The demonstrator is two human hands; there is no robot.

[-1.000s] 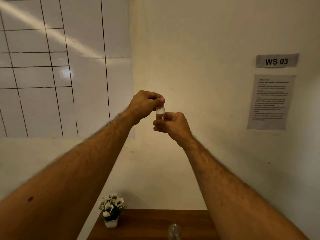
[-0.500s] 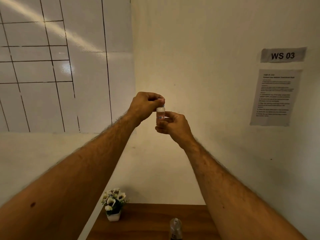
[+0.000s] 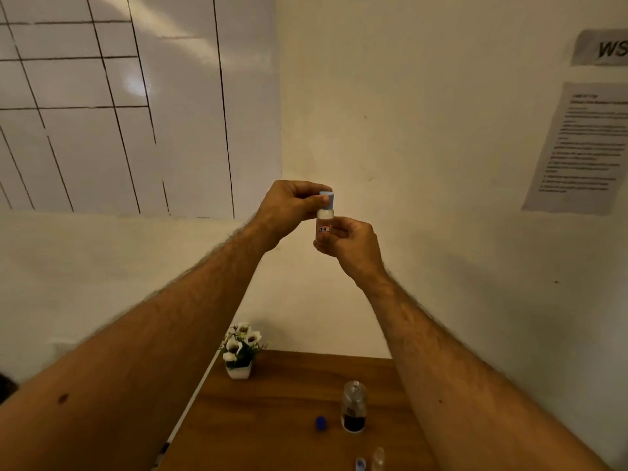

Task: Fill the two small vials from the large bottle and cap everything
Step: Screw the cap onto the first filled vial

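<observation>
White walls fill most of the frame, meeting in a corner just left of centre; the upper left carries a glossy board ruled with dark grid lines (image 3: pixel 102 107), and two printed paper sheets (image 3: pixel 584 147) hang at the right edge, the top one reading "WS". Along the bottom centre runs a brown wooden table (image 3: pixel 272 419).

Two bare forearms rise from the lower corners and meet at the middle of the frame, well above the table. The right hand (image 3: pixel 353 246) has its fingers curled round the lower body of a small clear vial (image 3: pixel 324 226) with a red-edged label, holding it upright. The left hand (image 3: pixel 289 205) sits just up and left of it, thumb and fingers pinching the pale blue cap (image 3: pixel 328 197) on the vial's neck.

On the table, a small white pot of white flowers (image 3: pixel 241 351) stands at the back left corner. Lower, at centre right, the large clear bottle (image 3: pixel 354 407) stands uncapped with dark liquid in its base; a blue cap (image 3: pixel 320 423) lies just left of it. At the very bottom edge, another small vial (image 3: pixel 378 458) and a blue-topped item (image 3: pixel 360 464) beside it are cut off by the frame.
</observation>
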